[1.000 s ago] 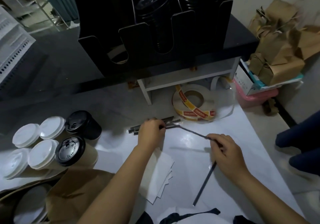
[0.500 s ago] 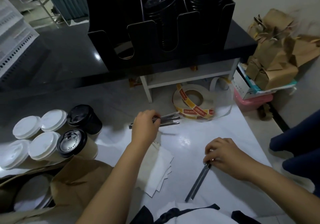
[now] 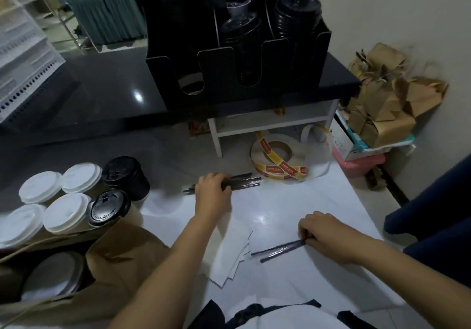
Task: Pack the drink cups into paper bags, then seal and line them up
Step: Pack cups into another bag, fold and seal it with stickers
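Several lidded drink cups point(image 3: 67, 211) stand at the left, most with white lids, two with black lids point(image 3: 109, 207). An open brown paper bag point(image 3: 112, 265) lies at the lower left with a lidded cup point(image 3: 52, 275) inside. My left hand point(image 3: 212, 195) grips a bundle of wrapped black straws point(image 3: 244, 182) lying on the white counter. My right hand point(image 3: 322, 235) pinches the end of two wrapped straws point(image 3: 279, 248) that rest flat on the counter. White napkins point(image 3: 233, 254) lie between my forearms.
A roll of red and yellow seal stickers point(image 3: 277, 158) sits behind the straws. A black lid and cup organiser point(image 3: 237, 63) stands on the dark raised counter point(image 3: 102, 99). Brown paper bags point(image 3: 382, 107) are piled on boxes at the right. A person in dark blue point(image 3: 433, 214) is at the right edge.
My right hand drew a straw away from the bundle toward me and laid it flat on the counter. My left hand stayed on the bundle.
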